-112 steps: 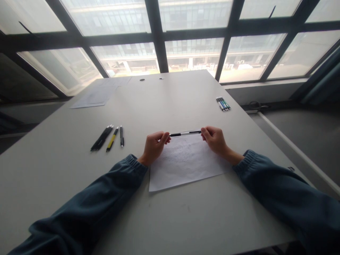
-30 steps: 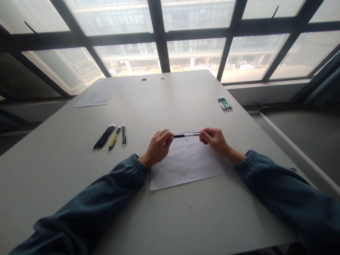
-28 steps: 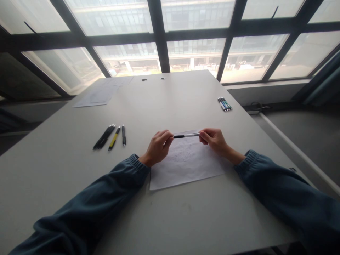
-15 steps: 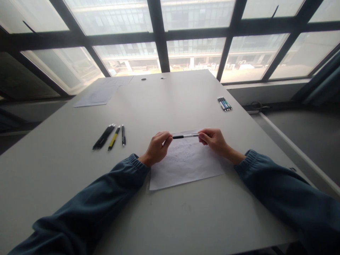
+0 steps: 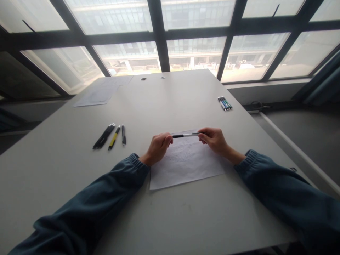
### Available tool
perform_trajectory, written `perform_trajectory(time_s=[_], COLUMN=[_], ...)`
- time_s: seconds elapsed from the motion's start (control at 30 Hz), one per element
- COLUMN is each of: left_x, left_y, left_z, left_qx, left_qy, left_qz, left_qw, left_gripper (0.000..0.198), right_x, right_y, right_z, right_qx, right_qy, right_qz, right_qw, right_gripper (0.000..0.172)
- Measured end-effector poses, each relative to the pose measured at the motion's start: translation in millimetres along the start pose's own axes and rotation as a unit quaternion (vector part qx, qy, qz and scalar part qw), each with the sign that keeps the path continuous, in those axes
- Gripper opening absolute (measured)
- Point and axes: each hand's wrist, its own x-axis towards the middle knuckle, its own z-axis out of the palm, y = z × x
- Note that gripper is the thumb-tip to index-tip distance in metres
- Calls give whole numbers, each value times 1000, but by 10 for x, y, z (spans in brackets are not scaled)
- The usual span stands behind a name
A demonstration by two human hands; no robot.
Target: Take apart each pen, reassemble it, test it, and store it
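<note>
A pen (image 5: pixel 186 135) with a black grip and a clear barrel is held level above a sheet of paper (image 5: pixel 187 173). My left hand (image 5: pixel 158 148) pinches its black end between thumb and fingers. At the opposite end, my right hand (image 5: pixel 214 140) is closed around the clear part. Both pen ends are partly hidden by my fingers. Scribbled marks cover the upper middle of the sheet, which lies flat on the white table (image 5: pixel 170 219) under both hands.
Left of the sheet lie several black pens (image 5: pixel 104 136), a yellow-and-black pen (image 5: pixel 114 138) and a dark pen (image 5: pixel 123 135). A row of several pens (image 5: pixel 225 103) rests near the right edge. More paper (image 5: pixel 92 95) is at the far left, before the windows.
Both hands stay on the pen, almost in place. My left fingers have shifted slightly at the black end, and the right end of the pen sits a touch higher.
</note>
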Motion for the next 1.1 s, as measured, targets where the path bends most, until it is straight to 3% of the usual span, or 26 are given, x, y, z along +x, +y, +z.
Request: perform_trajectory(time_s=[0.17, 0.4, 0.6, 1.1], left_x=[35, 60, 66, 49], left_y=[-12, -9, 33, -32], left_z=[3, 15, 3, 11], left_qx=[5, 35, 44, 39], left_qy=[55, 114, 115, 83], left_qz=[22, 103, 106, 76], left_qw=[998, 987, 987, 993], left_gripper=[35, 23, 9, 21], right_x=[5, 14, 13, 4], right_y=[16, -2, -15, -19], right_z=[-22, -18, -17, -20], right_qx=[0, -13, -9, -5], right_qy=[16, 37, 36, 25], right_qz=[-6, -6, -2, -10], right_qw=[1000, 999, 999, 1000], right_gripper=[28, 27, 28, 28])
